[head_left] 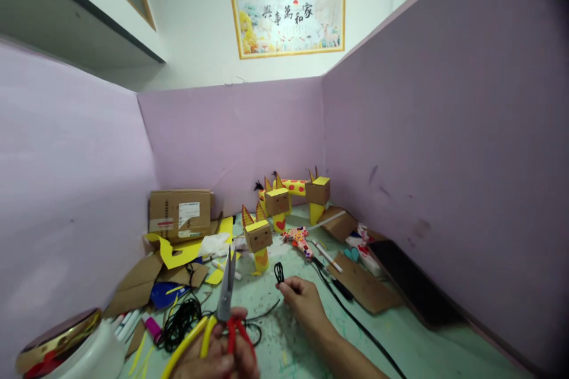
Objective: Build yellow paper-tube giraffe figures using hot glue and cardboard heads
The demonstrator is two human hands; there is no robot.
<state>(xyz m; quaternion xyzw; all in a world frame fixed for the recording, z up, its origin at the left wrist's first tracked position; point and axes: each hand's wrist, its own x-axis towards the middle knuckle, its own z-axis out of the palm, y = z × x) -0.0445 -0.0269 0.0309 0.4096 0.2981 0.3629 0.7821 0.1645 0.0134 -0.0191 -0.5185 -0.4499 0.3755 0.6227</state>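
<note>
My left hand [224,349] is closed round the yellow and red handles of a pair of scissors [226,290], whose blades point up and away from me. My right hand [302,301] pinches a small loop of black cord [278,272] and holds it upright just right of the blades. A tangle of black cord [180,323] lies on the green table [413,343] left of the scissors. Behind the hands stands a cardboard animal figure with yellow ears [258,238], and two more like it [297,195] stand at the back.
Cardboard boxes and scraps [178,213] pile up at the left with yellow paper. Marker pens [122,323] and a round tin [62,343] sit at the near left. A glue gun [300,241] with its black cable, cardboard pieces and a dark tablet [411,284] lie at the right. Purple partition walls enclose the table.
</note>
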